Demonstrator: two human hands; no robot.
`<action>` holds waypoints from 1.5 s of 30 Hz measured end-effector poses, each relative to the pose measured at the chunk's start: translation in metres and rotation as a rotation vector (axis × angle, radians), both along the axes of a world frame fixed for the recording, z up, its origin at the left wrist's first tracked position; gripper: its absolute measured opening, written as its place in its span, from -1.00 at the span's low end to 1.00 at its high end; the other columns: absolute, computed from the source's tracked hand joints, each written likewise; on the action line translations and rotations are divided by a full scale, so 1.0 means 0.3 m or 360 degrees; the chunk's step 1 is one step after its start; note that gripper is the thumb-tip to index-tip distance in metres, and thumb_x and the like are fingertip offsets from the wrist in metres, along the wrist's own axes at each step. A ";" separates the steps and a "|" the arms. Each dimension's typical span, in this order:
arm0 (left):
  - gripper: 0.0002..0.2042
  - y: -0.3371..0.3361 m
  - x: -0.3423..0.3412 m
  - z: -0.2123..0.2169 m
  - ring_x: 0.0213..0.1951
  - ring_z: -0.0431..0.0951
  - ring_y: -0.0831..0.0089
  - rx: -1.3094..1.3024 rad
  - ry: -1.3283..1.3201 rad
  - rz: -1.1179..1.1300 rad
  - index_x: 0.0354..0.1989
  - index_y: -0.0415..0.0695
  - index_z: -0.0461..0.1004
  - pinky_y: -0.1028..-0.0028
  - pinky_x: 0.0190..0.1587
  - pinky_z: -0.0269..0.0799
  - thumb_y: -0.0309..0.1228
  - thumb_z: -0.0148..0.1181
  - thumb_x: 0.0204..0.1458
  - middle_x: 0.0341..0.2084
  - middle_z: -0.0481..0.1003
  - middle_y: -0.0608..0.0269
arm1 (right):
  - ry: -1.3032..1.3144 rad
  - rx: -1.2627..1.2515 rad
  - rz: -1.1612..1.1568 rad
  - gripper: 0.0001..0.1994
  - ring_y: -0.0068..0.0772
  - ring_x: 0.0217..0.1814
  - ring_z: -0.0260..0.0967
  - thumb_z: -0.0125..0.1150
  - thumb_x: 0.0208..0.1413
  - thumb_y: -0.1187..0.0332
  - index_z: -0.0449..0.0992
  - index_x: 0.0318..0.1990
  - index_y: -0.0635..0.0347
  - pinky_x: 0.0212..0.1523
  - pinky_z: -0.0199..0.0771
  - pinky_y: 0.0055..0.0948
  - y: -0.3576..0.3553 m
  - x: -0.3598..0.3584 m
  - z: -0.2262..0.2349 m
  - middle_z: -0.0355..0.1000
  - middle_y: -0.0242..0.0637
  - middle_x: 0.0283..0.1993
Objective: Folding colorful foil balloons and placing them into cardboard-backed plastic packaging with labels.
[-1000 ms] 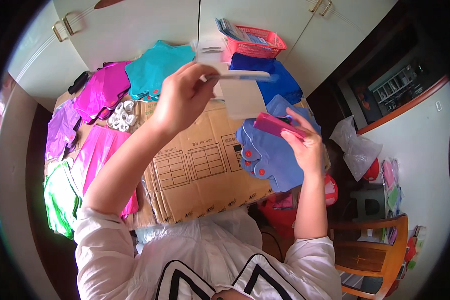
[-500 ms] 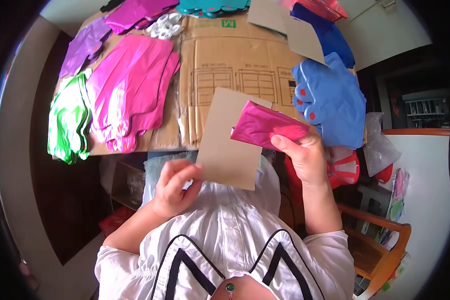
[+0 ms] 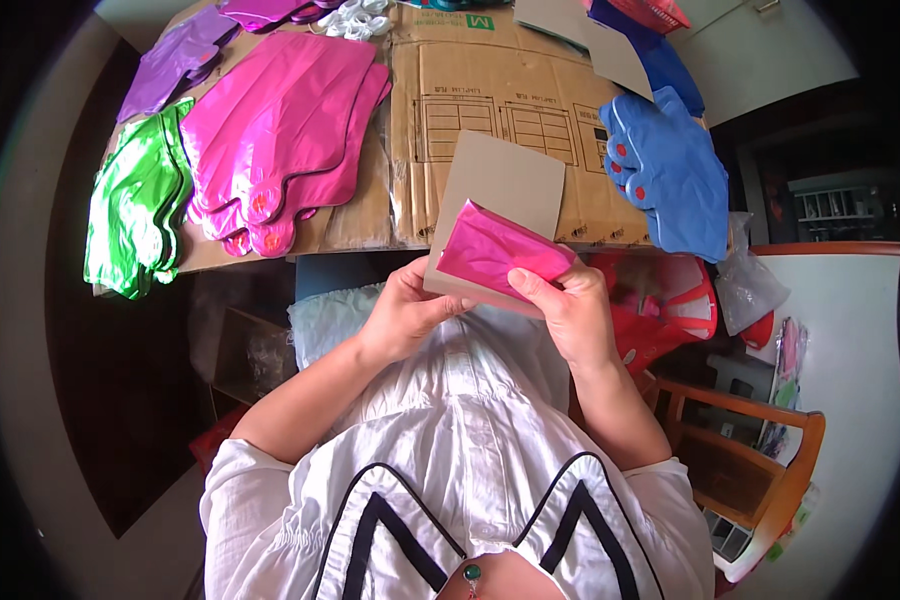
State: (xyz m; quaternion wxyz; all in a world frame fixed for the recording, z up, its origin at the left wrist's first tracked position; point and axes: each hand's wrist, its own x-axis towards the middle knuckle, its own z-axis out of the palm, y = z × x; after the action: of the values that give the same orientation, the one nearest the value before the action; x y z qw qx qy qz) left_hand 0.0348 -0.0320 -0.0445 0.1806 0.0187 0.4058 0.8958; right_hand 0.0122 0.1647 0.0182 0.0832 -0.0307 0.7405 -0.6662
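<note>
1. The bench (image 3: 530, 215) carries flattened brown cartons with stacks of foil shapes on them: pink (image 3: 280, 130), green (image 3: 135, 200), purple (image 3: 175, 65) and blue (image 3: 670, 175); its far end is cut off by the upper edge.
2. A grey card sheet (image 3: 505, 190) is held tilted above the bench's near edge, in front of the chest.
3. A folded, glossy pink foil piece (image 3: 495, 255) lies against the card's lower part.
4. The left hand (image 3: 405, 315) has its grip closed on the card's lower left edge; its fingertips are hidden behind it.
5. The right hand (image 3: 570, 310) pinches foil and card together, thumb on top.

white short-sleeved top | black V-stripes on chest | green pendant | bare forearms
</note>
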 end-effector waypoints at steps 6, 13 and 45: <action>-0.82 0.031 0.019 0.025 -0.21 0.56 0.54 0.0190 -0.0235 0.0123 -0.12 -0.14 0.49 0.47 -0.07 0.52 -0.52 0.21 0.10 -0.24 0.56 0.31 | -0.0128 0.0065 -0.0014 -0.89 -0.62 -0.23 0.41 0.30 0.05 0.47 0.59 -0.26 0.27 -0.13 0.40 -0.53 -0.024 0.018 0.012 0.52 -0.40 -0.29; -0.88 0.088 0.017 0.074 -0.28 0.56 0.59 -0.0013 -0.0428 0.0400 -0.18 -0.19 0.42 0.52 -0.17 0.57 -0.51 0.16 0.14 -0.31 0.55 0.31 | -0.0002 0.0375 0.0082 -0.79 -0.39 -0.26 0.48 0.37 -0.03 0.39 0.58 -0.24 0.27 -0.18 0.44 -0.44 -0.009 -0.008 0.007 0.54 -0.21 -0.29; -0.85 0.112 -0.015 0.104 -0.32 0.57 0.60 -0.0112 -0.0445 0.0472 -0.11 -0.20 0.42 0.52 -0.29 0.58 -0.48 0.08 0.18 -0.28 0.55 0.31 | 0.1485 0.1545 0.1240 -0.23 -0.11 0.51 -0.15 -0.17 0.20 -0.18 0.02 0.38 0.24 0.45 -0.31 0.00 -0.031 -0.245 0.043 -0.08 -0.07 0.46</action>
State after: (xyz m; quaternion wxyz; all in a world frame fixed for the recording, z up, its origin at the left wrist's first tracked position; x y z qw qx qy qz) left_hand 0.0302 0.0018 -0.0132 0.1020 -0.1721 0.4061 0.8917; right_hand -0.0612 0.1555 0.0311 -0.0047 -0.5262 0.8435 -0.1083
